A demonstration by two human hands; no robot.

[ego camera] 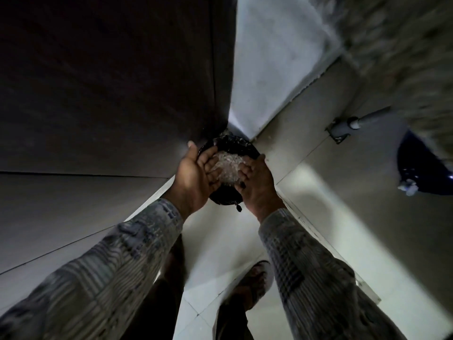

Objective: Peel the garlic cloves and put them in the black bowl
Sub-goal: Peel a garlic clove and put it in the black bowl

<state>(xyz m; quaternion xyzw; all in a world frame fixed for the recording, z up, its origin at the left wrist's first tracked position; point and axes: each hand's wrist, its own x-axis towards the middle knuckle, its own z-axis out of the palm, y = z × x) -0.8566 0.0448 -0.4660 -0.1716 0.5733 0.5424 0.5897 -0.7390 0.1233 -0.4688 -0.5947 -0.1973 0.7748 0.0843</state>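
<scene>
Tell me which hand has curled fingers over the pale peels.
The right hand: its fingers curl inward at the peels, while the left hand's fingers lie straight.
</scene>
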